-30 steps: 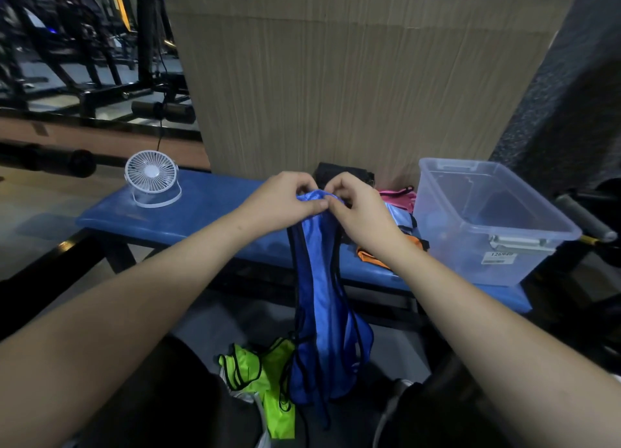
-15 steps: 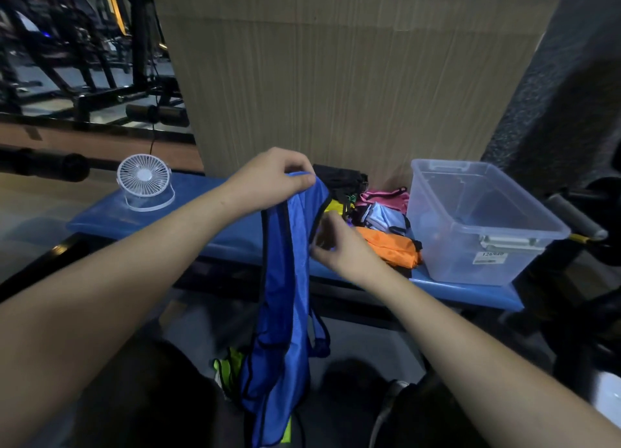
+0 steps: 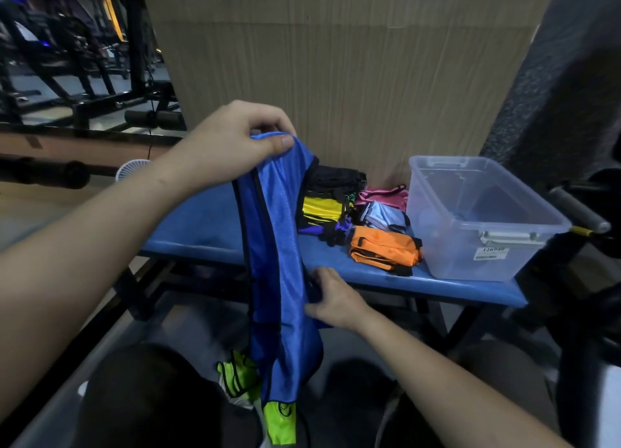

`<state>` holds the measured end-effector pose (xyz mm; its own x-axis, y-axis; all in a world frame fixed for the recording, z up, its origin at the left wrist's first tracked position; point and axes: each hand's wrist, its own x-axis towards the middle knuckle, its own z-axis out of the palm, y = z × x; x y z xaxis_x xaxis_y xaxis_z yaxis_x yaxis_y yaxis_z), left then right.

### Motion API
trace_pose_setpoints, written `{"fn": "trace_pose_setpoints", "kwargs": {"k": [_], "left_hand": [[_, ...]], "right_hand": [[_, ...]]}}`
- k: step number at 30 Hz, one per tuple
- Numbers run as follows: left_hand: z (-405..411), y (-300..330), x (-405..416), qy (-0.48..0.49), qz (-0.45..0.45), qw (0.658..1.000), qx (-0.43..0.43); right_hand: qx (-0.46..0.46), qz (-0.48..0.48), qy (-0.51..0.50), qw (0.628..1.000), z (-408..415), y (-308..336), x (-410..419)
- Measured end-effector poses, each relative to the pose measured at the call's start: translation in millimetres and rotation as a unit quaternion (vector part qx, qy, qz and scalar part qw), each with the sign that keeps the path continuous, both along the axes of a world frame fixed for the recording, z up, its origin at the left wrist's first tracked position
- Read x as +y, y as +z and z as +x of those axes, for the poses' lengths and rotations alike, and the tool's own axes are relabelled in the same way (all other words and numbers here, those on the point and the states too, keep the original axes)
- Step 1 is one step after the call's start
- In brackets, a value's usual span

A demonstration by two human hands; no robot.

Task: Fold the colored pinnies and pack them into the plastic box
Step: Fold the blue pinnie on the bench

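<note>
Left hand (image 3: 228, 142) pinching blue pinny (image 3: 282, 246) top, right hand (image 3: 331, 296) gripping edge

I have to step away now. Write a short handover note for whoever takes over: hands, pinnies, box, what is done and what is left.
Left hand pinches the top of the blue pinny, which hangs down in front of the bench. Right hand holds its edge lower down.
Done: folded pinnies, orange in front, lie stacked on the bench beside the plastic box.
Left: fold the blue one, fold the green pinny in the lap, pack all; no pinnies visible in the box.
</note>
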<state>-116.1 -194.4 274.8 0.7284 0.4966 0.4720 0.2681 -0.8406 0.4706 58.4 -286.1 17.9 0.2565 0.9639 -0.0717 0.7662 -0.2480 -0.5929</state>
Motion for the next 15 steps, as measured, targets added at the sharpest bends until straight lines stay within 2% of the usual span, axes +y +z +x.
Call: {"fn": "trace_pose_setpoints", "kwargs": {"k": [5,12,15], "left_hand": [[-6.1,2.1,-1.1,-0.008,0.011,1.000,0.014],[-20.8,-2.2,16.2,-0.017,-0.002,1.000,-0.001],[-23.4,-3.3,19.3,-0.017,-0.014,1.000,-0.022]], "right_hand": [[-0.022,-0.007,-0.035,0.999,-0.8,-16.8,4.2],[-0.058,-0.105,-0.015,0.993,24.6,-44.1,-2.5],[-0.054,-0.108,-0.033,0.992,27.6,-45.8,-13.7]]}}
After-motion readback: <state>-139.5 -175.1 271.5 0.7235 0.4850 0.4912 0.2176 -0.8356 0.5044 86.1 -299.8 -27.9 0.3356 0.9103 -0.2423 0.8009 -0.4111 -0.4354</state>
